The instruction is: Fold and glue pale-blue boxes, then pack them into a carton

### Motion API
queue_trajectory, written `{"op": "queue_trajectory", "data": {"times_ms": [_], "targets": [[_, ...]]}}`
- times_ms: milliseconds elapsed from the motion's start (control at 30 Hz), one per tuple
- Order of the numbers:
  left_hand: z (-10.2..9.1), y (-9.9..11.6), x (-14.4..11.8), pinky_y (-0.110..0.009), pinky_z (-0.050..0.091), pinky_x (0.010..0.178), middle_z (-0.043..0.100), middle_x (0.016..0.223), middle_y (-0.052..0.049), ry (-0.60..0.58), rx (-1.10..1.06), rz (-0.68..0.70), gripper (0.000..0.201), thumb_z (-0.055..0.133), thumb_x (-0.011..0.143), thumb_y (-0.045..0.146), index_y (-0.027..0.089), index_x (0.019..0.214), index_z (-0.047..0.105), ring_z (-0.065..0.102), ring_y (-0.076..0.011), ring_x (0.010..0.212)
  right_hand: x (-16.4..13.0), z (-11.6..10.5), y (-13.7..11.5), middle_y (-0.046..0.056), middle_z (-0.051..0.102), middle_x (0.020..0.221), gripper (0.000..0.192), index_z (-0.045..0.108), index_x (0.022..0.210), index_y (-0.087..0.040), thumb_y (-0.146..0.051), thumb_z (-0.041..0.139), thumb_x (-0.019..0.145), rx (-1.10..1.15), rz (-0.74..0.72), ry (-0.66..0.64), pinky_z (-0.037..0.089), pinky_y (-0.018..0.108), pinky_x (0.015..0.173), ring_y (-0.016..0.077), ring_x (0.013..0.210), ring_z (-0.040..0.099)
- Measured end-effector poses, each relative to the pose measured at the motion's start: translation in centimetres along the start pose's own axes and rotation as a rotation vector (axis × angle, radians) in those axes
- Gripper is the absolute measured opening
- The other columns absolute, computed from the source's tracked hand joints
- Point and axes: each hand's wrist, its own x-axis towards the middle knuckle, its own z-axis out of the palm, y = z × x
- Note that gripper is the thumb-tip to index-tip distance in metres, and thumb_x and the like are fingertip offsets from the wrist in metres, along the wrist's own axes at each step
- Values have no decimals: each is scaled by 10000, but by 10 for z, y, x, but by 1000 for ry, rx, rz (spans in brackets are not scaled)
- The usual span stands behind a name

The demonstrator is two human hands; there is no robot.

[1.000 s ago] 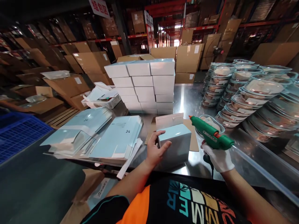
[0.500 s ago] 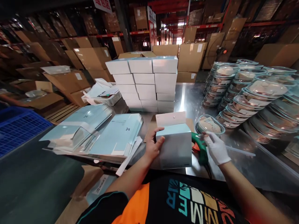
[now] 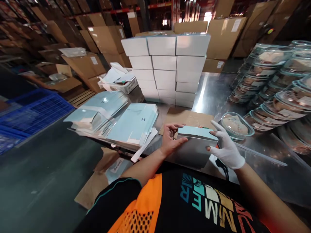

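A small carton (image 3: 191, 150) with a light-blue top panel stands in front of me, its plain side facing me. My left hand (image 3: 172, 140), bare, grips its left end, thumb along the near top edge and fingers curled behind. My right hand (image 3: 227, 147), in a white glove with exposed fingertips, holds the right end between thumb and fingers. Behind the carton lies a brown cardboard sheet (image 3: 177, 115). A black cord (image 3: 223, 169) shows below my right hand; the green glue gun is almost wholly hidden. Beside that hand sits an oval glass dish (image 3: 235, 126) with a lid.
White cartons (image 3: 165, 63) form a stacked wall at the back. Flat light-blue carton blanks (image 3: 133, 121) lie in piles at left, near a white basket (image 3: 128, 85). Stacked glass dishes (image 3: 289, 97) fill the right side. A blue crate (image 3: 36, 110) stands far left.
My right hand has moved left from the glue gun onto the carton. The raised flap at the carton's back is no longer upright; the top looks closed. The view has tilted down.
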Motion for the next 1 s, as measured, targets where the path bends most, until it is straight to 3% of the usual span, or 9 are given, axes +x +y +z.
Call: {"op": "queue_trajectory", "data": {"times_ms": [100, 200, 433, 500, 567, 667, 767, 833, 1000], "targets": [[-8, 0, 7, -467, 559, 1110, 709, 1155, -71, -224, 46, 142, 409, 890, 898, 531, 237, 1113, 703, 733, -282, 1240, -7, 0, -8, 118, 445, 1750, 334, 690, 1293, -287, -219, 776, 977, -65, -175, -109, 384, 585, 1325, 312, 1623, 441], [-16, 7, 14, -527, 516, 1189, 777, 1228, -94, -443, 104, 263, 250, 775, 1015, 450, 268, 1184, 809, 677, -305, 1363, -8, 4, -22, 63, 493, 1723, 447, 701, 1395, -360, -105, 663, 1029, -98, -265, -172, 430, 559, 1309, 279, 1592, 491], [-17, 14, 14, -576, 505, 1197, 841, 1218, -88, -467, 96, 251, 214, 776, 1019, 404, 289, 1188, 842, 670, -309, 1389, -10, 11, -30, 39, 651, 1567, 430, 753, 1358, -403, -128, 653, 1044, -64, -259, -121, 471, 529, 1287, 269, 1507, 585], [-18, 12, 10, -601, 438, 1257, 788, 1361, -117, -444, 109, 133, 401, 805, 967, 552, 289, 1269, 810, 604, -341, 1474, -18, 14, -20, 46, 541, 1686, 517, 655, 1503, -407, -214, 703, 1025, -80, -163, -49, 466, 512, 1291, 277, 1565, 522], [-19, 8, -1, -608, 346, 1320, 637, 1577, -166, -373, 116, -66, 843, 863, 812, 743, 279, 1489, 673, 482, -386, 1579, -26, 18, -8, 106, 477, 1731, 792, 502, 1651, -335, -385, 820, 927, -114, 12, 43, 475, 516, 1280, 321, 1575, 506], [-22, -2, -30, -600, 301, 1342, 471, 1693, -214, -327, 175, -444, 1359, 972, 560, 805, 248, 1676, 432, 410, -435, 1605, -33, 21, 7, 186, 639, 1558, 1040, 497, 1631, -185, -624, 861, 761, -151, 318, 129, 538, 516, 1216, 383, 1431, 636], [-26, -10, -59, -639, 348, 1296, 576, 1558, -236, -326, 306, -682, 1340, 1053, 437, 714, 193, 1563, 548, 496, -483, 1506, -35, 20, 10, 204, 732, 1409, 931, 597, 1513, -151, -714, 759, 789, -150, 506, 196, 597, 479, 1143, 390, 1339, 699], [-29, -8, -66, -610, 456, 1208, 629, 1485, -232, -261, 169, -711, 1292, 1041, 448, 734, 182, 1517, 570, 592, -471, 1408, -37, 17, 9, 208, 739, 1405, 870, 639, 1469, -170, -732, 720, 810, -137, 491, 161, 625, 470, 1099, 396, 1335, 706], [-45, 28, 4, -410, 584, 1011, 760, 1284, -154, 17, -28, -523, 949, 1001, 650, 665, 177, 1385, 652, 742, -316, 1155, -59, -6, 29, 199, 736, 1431, 780, 658, 1481, -217, -684, 698, 858, -205, 328, 74, 696, 458, 929, 379, 1200, 781]]}}
